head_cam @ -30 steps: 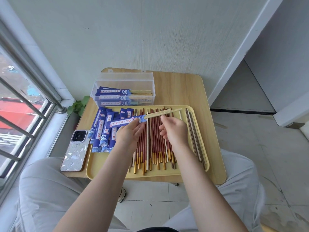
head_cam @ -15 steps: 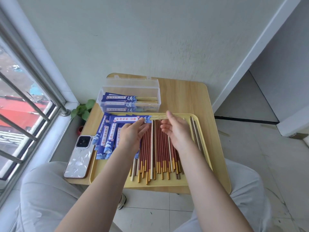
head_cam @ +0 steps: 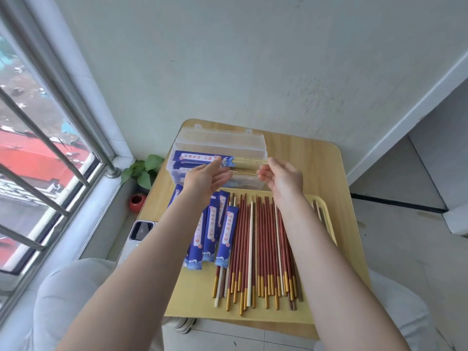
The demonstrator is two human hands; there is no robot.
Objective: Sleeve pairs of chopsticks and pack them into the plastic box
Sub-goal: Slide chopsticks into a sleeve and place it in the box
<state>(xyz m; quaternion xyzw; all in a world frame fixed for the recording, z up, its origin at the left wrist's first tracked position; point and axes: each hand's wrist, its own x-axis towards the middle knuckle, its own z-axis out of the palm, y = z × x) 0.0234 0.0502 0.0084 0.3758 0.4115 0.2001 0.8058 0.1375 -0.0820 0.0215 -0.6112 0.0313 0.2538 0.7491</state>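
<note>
While 2 hands, left hand [head_cam: 207,177] and right hand [head_cam: 281,177], are pinching its ends, the light, stiff sleeved pair [head_cam: 220,159] is hovering over the plastic box [head_cam: 253,138].

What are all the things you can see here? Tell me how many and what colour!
box: one, clear plastic, lid open, back of table, sleeved pairs inside.
sleeved pair: one, blue sleeve, pale sticks, over the box between both hands.
empty sleeves: several, blue, left side of tray.
loose chopsticks: many, mostly red with gold ends, a few white or brown, on tray.
tray: one, yellow, on table.
table: one, wooden.
phone: one, left of tray.
plant: one, green, red pot, by the window.
left hand: holds the sleeve end.
right hand: at the stick ends.
</note>
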